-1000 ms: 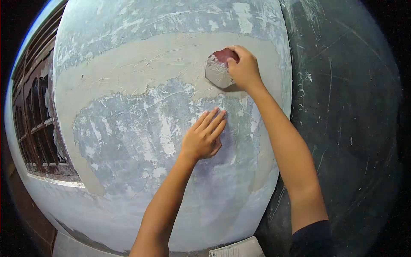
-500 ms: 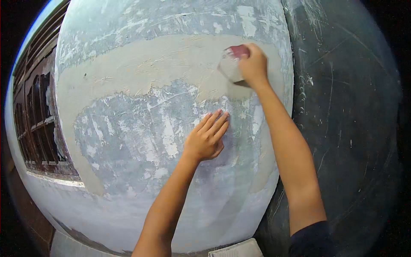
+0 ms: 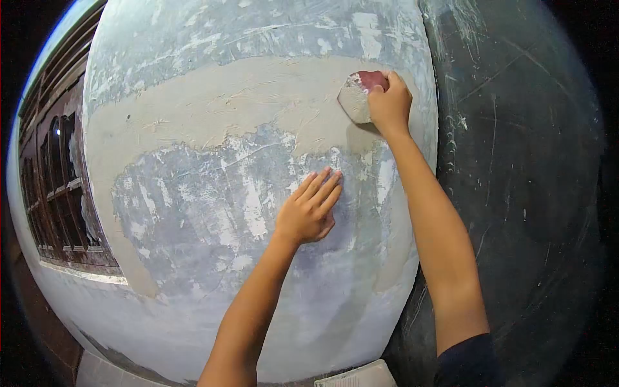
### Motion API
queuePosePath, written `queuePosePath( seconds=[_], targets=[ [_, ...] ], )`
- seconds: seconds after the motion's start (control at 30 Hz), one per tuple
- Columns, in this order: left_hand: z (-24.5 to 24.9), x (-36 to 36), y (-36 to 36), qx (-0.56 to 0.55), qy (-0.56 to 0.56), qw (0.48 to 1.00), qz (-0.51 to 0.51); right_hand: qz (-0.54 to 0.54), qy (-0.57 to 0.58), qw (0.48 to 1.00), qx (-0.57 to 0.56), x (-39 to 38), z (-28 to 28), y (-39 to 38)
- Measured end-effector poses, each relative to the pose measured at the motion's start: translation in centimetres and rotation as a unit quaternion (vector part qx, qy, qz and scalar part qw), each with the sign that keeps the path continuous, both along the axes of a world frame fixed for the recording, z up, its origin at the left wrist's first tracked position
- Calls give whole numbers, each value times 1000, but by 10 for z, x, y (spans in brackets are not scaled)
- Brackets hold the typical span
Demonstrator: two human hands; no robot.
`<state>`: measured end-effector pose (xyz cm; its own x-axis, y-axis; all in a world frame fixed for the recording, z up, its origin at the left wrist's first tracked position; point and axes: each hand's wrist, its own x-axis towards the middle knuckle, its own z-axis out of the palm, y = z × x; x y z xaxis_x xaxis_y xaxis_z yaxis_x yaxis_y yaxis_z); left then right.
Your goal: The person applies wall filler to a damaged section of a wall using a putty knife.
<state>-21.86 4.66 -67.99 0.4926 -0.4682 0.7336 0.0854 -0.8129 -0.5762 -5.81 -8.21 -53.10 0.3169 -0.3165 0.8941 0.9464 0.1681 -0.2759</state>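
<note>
The right arm goes up long and almost straight, from a dark sleeve [image 3: 469, 362] at the bottom to the top of the wall [image 3: 206, 219]. The right hand [image 3: 389, 103] is curled tight around a flat grey tool [image 3: 354, 101]. The fingers fold over the red part at its top. The grey part sticks out to the left of the hand and lies flat on the wall. The tool sits high up, near the right edge of the pale wall, on the tan patch [image 3: 225, 103] that runs across the top.

The left arm comes up from the bottom middle and leans a little to the right. The left hand [image 3: 306, 213] lies flat on the wall with its palm down. Its fingers are straight, close together, and point up and to the right. It holds nothing. It rests on the blue-grey part, below the tan patch and lower than the right hand. The two hands are apart.

A dark wooden window [image 3: 55, 187] is at the left. A dark, scratched wall [image 3: 522, 168] is at the right, just past the right arm. A bit of a white thing [image 3: 356, 376] peeks in at the bottom.
</note>
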Motion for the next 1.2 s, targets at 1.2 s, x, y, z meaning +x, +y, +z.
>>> queuePosePath(
  seconds=[1.2],
  targets=[
    [-1, 3, 0, 4, -3, 1000, 2, 5, -231, 964, -132, -27, -19, 17]
  ],
)
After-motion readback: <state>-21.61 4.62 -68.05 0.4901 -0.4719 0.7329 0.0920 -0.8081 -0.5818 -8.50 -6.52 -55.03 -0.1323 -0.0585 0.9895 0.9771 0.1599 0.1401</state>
